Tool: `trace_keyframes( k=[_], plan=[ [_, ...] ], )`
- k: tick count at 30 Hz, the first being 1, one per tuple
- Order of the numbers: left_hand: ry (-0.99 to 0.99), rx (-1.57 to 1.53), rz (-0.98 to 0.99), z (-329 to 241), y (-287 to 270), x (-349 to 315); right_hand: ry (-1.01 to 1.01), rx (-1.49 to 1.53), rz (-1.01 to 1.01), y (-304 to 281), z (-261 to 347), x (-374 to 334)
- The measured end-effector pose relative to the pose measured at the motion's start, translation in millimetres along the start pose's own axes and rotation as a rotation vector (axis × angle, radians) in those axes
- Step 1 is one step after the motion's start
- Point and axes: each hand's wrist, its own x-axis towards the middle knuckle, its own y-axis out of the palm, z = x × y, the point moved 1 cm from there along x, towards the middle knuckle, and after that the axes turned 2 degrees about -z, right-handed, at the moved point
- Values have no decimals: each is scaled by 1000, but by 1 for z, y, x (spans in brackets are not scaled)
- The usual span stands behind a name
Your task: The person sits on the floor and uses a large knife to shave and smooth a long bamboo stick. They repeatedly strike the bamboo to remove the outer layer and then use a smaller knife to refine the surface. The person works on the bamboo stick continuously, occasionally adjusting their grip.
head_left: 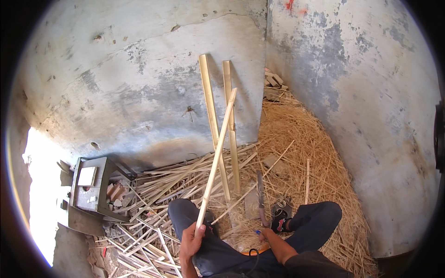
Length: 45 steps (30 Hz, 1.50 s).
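Observation:
My left hand [191,242] is closed round the lower end of a long, pale bamboo strip [218,157]. The strip slants up and away to the right, crossing in front of two wider split bamboo lengths [207,88] that lean on the wall. Between my legs, my right hand [265,235] is low with its fingers curled. A small blue bit [257,231] shows at its fingertips, too small to name. Just beyond that hand, a long dark blade-like tool [261,194] stands with its lighter handle [263,217] toward me. Something orange [257,251] lies below, partly hidden by my right forearm.
Loose bamboo strips [157,185] litter the floor ahead and to the left. Thin shavings [296,134] are heaped at right, with bricks [274,79] in the far corner. A dark wooden stool-like piece [92,190] lies at left. Worn walls [139,83] enclose the spot.

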Motion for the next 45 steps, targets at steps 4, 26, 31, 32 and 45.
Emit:
trace_keyframes(
  k=[4, 26, 31, 32, 45],
  plan=[
    [-23, -6, 53, -3, 1, -3, 1, 39, 0, 5, -1, 0],
    [-101, -199, 138, -32, 23, 0, -3, 66, -320, -4, -1, -40],
    [-75, -391, 290, -37, 24, 4, 21, -3, -372, -18, 18, -44],
    [-73, -418, 338, -38, 23, 8, 6, -27, -265, -23, 7, -28],
    [18, -462, 457, -84, 15, 16, -470, 61, -1032, -105, 8, -441]
  ],
)
